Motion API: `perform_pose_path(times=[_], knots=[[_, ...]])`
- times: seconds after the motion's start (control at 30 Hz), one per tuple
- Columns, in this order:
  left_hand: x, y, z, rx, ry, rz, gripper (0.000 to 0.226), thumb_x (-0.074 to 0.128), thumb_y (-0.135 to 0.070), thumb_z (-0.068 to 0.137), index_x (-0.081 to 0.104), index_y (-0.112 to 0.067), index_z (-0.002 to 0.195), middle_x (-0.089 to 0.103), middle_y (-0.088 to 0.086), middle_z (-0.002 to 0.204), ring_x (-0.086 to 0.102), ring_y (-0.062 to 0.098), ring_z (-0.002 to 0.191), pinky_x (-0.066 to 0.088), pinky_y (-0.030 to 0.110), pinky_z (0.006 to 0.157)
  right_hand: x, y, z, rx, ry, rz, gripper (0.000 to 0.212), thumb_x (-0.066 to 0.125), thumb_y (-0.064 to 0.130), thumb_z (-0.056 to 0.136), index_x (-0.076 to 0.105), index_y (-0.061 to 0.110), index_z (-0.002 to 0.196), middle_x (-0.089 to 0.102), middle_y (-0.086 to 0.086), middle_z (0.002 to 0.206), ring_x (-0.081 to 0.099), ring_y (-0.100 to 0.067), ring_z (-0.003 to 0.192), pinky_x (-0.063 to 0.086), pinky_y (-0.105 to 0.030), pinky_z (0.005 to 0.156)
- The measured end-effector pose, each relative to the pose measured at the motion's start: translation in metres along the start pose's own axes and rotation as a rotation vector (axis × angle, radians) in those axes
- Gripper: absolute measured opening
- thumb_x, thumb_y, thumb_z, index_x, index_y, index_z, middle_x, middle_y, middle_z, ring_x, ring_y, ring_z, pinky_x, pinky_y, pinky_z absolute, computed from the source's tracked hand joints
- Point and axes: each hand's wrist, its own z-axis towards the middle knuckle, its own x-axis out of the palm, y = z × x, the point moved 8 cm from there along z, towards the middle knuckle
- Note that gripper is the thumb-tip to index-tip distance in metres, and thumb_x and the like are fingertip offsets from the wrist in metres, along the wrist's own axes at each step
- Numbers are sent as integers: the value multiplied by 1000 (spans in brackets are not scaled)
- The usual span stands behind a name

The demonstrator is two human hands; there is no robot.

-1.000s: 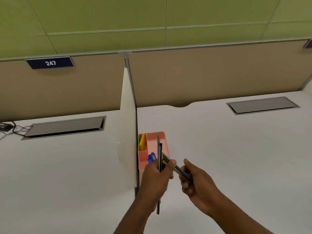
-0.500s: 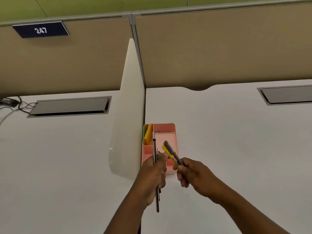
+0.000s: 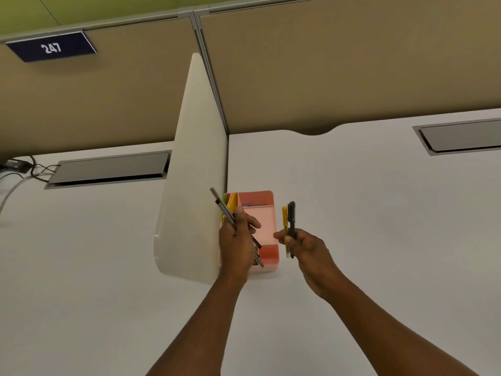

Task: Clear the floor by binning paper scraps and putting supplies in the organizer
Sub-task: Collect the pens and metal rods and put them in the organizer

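Observation:
A pink organizer (image 3: 264, 210) stands on the white desk against the divider, with coloured paper (image 3: 230, 202) in its left slot. My left hand (image 3: 237, 241) grips a thin dark ruler-like strip (image 3: 221, 207) and some dark pens, tilted over the organizer's left side. My right hand (image 3: 303, 246) grips a yellow pen (image 3: 284, 217) and a dark pen (image 3: 291, 215), upright, just right of the organizer. My left hand hides the organizer's front left part.
A white divider panel (image 3: 195, 169) rises left of the organizer. Tan partition walls (image 3: 339, 69) close the back. Grey cable hatches (image 3: 108, 169) (image 3: 461, 135) are set into both desks. Cables (image 3: 19, 169) lie at far left. The desk (image 3: 379, 213) stretches right.
My hands have moved apart: the right hand carried the yellow and dark pens to the right of the organizer and turned them upright, while the left hand tilted its strip leftward.

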Motion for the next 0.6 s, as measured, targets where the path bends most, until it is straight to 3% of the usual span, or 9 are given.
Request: perform_pose_path(times=[0.1, 0.2, 0.33, 0.4, 0.5, 0.6], knots=[[16, 5, -1, 68, 13, 34, 51, 35, -48, 94, 61, -7, 79, 55, -2, 63, 50, 0, 47, 40, 11, 45, -9, 4, 5, -30, -52, -34, 19, 54, 29, 97, 69, 26, 107, 70, 10, 107, 61, -10, 100, 47, -20, 76], [32, 20, 0, 76, 38, 51, 46, 39, -50, 87, 58, -8, 91, 59, -5, 70, 56, 8, 60, 47, 18, 53, -23, 1, 8, -30, -110, 34, 15, 60, 25, 93, 70, 26, 103, 72, 13, 97, 65, -7, 94, 46, -15, 73], [44, 41, 0, 121, 1, 171, 31, 45, -37, 94, 58, -9, 98, 65, 4, 81, 61, 9, 75, 56, 29, 70, -37, -12, 9, 9, -175, 82, 16, 67, 25, 88, 71, 26, 103, 75, 8, 95, 68, -11, 95, 49, -28, 86], [50, 42, -2, 154, -16, 211, 39, 44, -39, 93, 60, -4, 98, 67, 11, 83, 60, 7, 74, 56, 27, 72, -43, -20, 9, 22, -190, 89, 14, 70, 25, 86, 71, 29, 99, 75, 6, 94, 70, -16, 95, 52, -33, 88], [55, 38, -12, 235, -55, 241, 63, 37, -57, 87, 61, 0, 98, 66, 14, 80, 60, 11, 72, 54, 23, 71, -49, -29, 8, 27, -199, 56, 11, 70, 26, 85, 70, 32, 94, 75, 5, 93, 70, -18, 93, 53, -36, 89], [54, 44, -14, 246, -54, 315, 54, 40, -52, 89, 59, -2, 92, 60, 13, 73, 60, 22, 70, 58, 37, 68, -53, -33, 8, 24, -208, 14, 8, 70, 29, 84, 69, 35, 90, 75, 7, 90, 70, -17, 91, 55, -36, 86]])
